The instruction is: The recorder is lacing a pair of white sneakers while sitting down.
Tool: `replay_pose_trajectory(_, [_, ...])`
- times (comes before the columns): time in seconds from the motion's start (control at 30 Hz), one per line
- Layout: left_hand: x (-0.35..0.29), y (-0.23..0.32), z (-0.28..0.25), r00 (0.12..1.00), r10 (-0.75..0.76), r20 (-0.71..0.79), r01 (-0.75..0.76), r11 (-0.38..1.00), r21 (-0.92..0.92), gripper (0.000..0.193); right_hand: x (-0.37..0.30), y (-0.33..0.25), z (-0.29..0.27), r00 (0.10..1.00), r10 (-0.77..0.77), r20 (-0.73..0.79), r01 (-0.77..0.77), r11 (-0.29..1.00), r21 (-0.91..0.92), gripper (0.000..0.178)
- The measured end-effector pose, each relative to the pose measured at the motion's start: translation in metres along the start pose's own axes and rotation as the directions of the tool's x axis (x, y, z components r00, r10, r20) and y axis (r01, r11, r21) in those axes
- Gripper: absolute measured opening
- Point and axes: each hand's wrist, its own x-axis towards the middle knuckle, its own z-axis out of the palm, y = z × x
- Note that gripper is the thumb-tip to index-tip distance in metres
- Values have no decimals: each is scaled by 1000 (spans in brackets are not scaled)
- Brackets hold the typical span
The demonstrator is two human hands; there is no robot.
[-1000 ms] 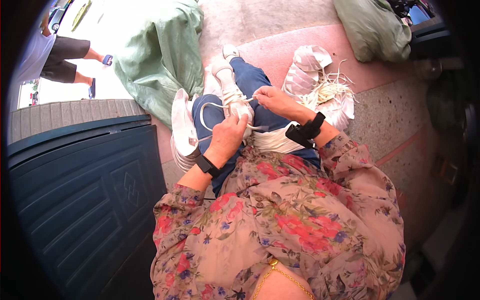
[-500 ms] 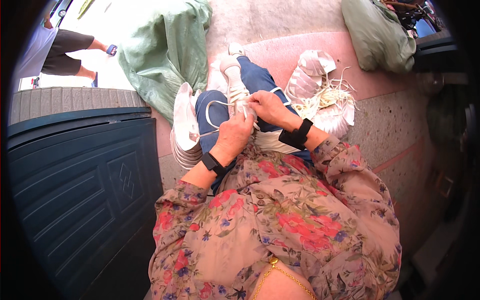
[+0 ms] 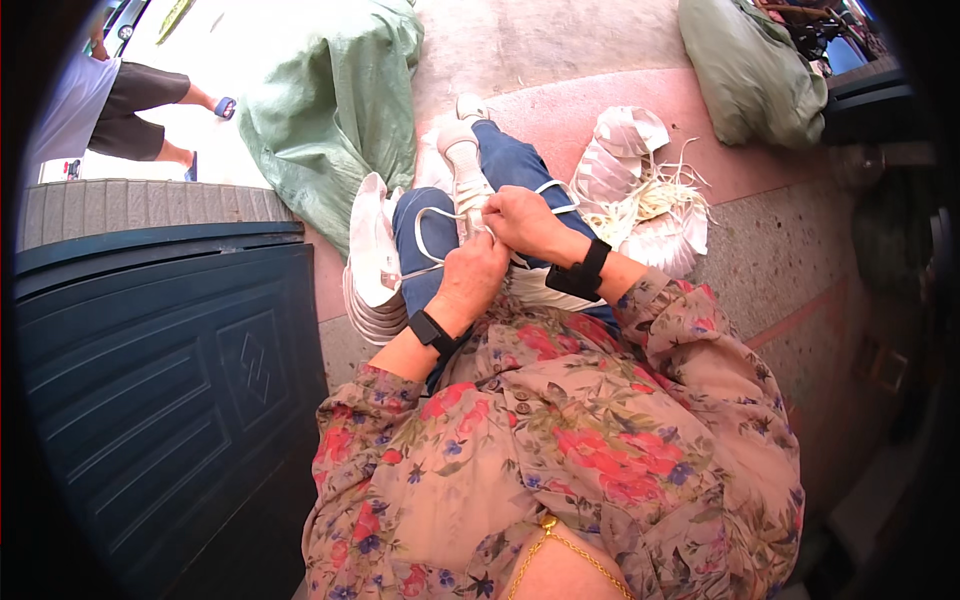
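A pale shoe upper (image 3: 464,168) lies lengthwise along my lap, its toe pointing away from me and a cream shoelace (image 3: 421,232) looping out to its left. My left hand (image 3: 474,272) grips the near end of the upper with curled fingers. Pressed close beside it, my right hand (image 3: 527,220) is closed in a pinch at the lacing; the lace's end is hidden by the fingers. More lace runs out past the right hand across my blue trouser leg (image 3: 518,152).
Stacked white uppers (image 3: 372,250) stand left of my legs. To the right lie more pale uppers (image 3: 612,165) and a heap of loose cream laces (image 3: 660,195). Green covers (image 3: 330,120) rise ahead. A dark blue door panel (image 3: 170,400) is at left; a person's legs (image 3: 140,110) show beyond.
My right hand has closed in and shifted slightly left, now meeting the left hand over the upper. The left hand has dipped a little. The lace loop stays at the left.
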Motion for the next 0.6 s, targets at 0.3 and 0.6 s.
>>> replay_pose_trajectory(0.3, [-3, 0, -3, 1000, -8, -27, 6, 997, -73, 9, 2, -7, -4, 999, 28, 29, -33, 980, 195, 16])
replay_pose_trajectory(0.6, [-10, -5, -19, 985, -129, -113, 89, 947, -307, 16, 6, 5, 1, 993, 103, 66, -119, 935, 335, 19])
